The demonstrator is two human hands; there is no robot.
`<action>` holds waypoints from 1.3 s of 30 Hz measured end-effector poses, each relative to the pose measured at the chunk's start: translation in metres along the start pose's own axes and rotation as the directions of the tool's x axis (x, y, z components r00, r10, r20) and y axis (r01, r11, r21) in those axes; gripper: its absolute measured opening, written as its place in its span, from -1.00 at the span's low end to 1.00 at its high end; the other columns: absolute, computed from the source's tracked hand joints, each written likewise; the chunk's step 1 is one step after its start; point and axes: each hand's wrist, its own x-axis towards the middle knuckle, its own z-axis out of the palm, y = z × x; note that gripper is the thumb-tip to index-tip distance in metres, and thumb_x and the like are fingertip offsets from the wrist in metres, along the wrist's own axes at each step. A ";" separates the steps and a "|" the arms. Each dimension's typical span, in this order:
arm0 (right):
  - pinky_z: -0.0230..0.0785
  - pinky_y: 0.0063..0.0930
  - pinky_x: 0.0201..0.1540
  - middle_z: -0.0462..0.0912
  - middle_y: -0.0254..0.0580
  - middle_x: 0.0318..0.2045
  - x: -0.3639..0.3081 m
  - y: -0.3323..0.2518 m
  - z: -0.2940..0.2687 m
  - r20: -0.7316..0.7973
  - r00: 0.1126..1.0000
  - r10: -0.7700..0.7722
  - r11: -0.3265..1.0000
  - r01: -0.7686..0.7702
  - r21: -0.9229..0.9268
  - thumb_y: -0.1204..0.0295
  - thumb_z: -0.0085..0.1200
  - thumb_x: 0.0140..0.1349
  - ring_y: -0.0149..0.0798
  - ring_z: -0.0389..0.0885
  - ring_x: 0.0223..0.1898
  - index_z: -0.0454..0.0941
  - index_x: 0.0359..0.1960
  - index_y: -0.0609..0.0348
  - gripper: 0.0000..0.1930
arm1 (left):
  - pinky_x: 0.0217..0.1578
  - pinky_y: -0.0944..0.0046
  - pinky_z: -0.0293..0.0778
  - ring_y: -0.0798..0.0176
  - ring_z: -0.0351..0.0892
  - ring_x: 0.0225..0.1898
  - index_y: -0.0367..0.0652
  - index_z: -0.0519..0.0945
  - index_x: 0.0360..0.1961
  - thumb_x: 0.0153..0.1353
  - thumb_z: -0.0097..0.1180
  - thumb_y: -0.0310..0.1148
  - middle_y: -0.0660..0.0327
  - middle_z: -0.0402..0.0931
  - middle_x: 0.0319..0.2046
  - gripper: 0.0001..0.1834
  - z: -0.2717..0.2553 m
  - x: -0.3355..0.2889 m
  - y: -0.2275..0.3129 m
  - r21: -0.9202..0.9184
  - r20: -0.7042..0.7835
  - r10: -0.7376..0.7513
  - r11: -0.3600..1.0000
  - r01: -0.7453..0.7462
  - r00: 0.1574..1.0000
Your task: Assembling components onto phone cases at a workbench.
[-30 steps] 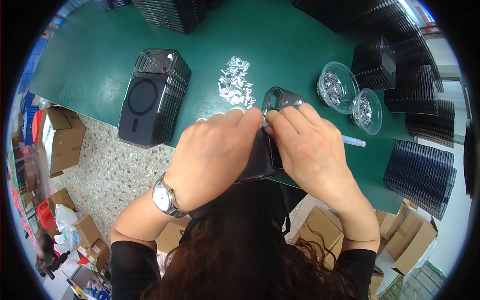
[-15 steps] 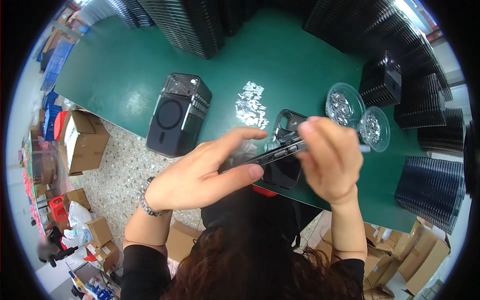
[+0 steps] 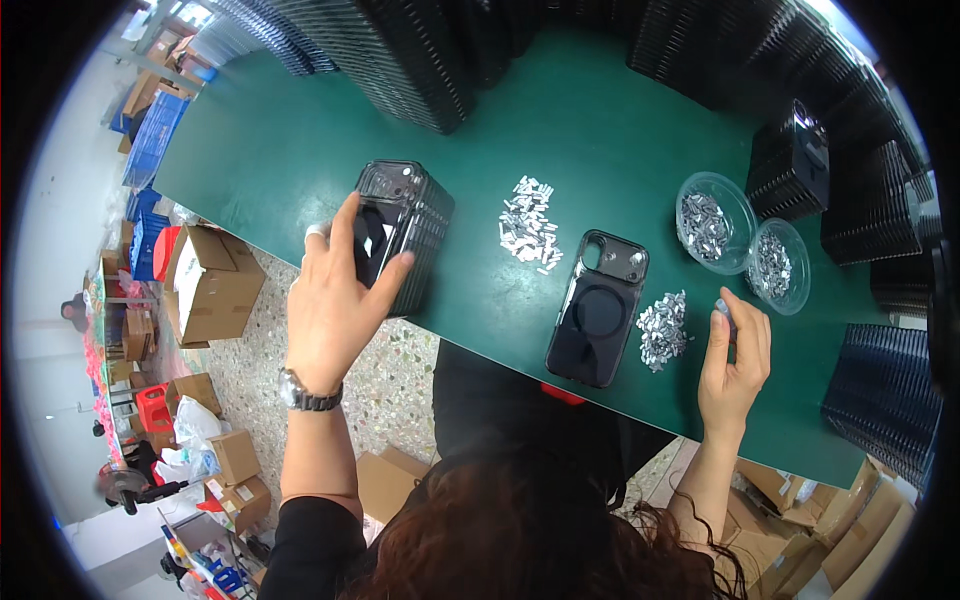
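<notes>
My left hand [image 3: 335,280] spans the top phone case [image 3: 372,228] of a stack at the left, fingers along its left edge and thumb along its right. The case is dark and see-through, and the hand covers much of it. At the right, my right hand [image 3: 735,370] is curled round a short, pale bluish stick-like tool [image 3: 724,308], mostly hidden by the fingers. Between my hands a single dark phone case [image 3: 597,310] with a ring on its back lies flat. Next to it is a pile of small silvery pieces [image 3: 663,330].
Another pile of small silvery-white pieces [image 3: 530,225] lies farther back on the green table [image 3: 480,290]. Two clear round tubs [image 3: 735,205] hold more pieces. Tall stacks of dark cases [image 3: 400,60] line the back and right. Cardboard boxes [image 3: 215,285] stand on the floor.
My left hand has moved left with the phone case, onto the stack. My right hand has let go of it and moved right and down. The view has shifted slightly.
</notes>
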 end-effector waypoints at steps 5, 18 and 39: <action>0.49 -0.23 -0.02 0.73 -0.01 -0.15 -0.019 0.012 -0.008 0.009 0.996 0.089 0.995 -0.089 -0.037 0.57 0.20 0.40 -0.02 0.66 -0.13 0.70 -0.01 0.33 -0.81 | -0.03 -0.06 0.62 -0.18 0.67 0.03 0.10 0.20 0.61 0.24 0.40 -0.06 -0.11 0.48 0.15 -0.03 -0.001 -0.012 -0.009 0.075 0.016 0.072 0.995 -0.073 0.997; 0.52 -0.18 -0.11 0.67 -0.10 -0.23 -0.034 0.021 -0.016 0.185 0.918 0.350 0.936 -0.351 -0.030 0.51 0.27 0.30 0.04 0.69 -0.16 0.71 -0.10 0.19 -0.84 | 0.37 -0.05 0.33 -0.29 0.39 0.40 -0.17 0.27 0.58 0.23 0.48 -0.19 -0.26 0.33 0.44 -0.04 0.015 -0.020 0.047 -0.155 -0.195 0.375 0.900 -0.406 0.906; 0.51 -0.17 -0.23 0.64 -0.13 -0.32 -0.014 0.025 -0.022 0.362 0.923 0.129 0.990 -0.098 -0.105 0.60 0.26 0.17 -0.05 0.66 -0.28 0.55 -0.33 0.25 -0.89 | 0.31 0.18 0.46 0.04 0.54 0.32 -0.25 0.15 0.62 0.27 0.04 -0.48 -0.11 0.35 0.44 -0.15 0.039 -0.008 0.108 -0.963 0.121 0.331 0.267 0.030 0.936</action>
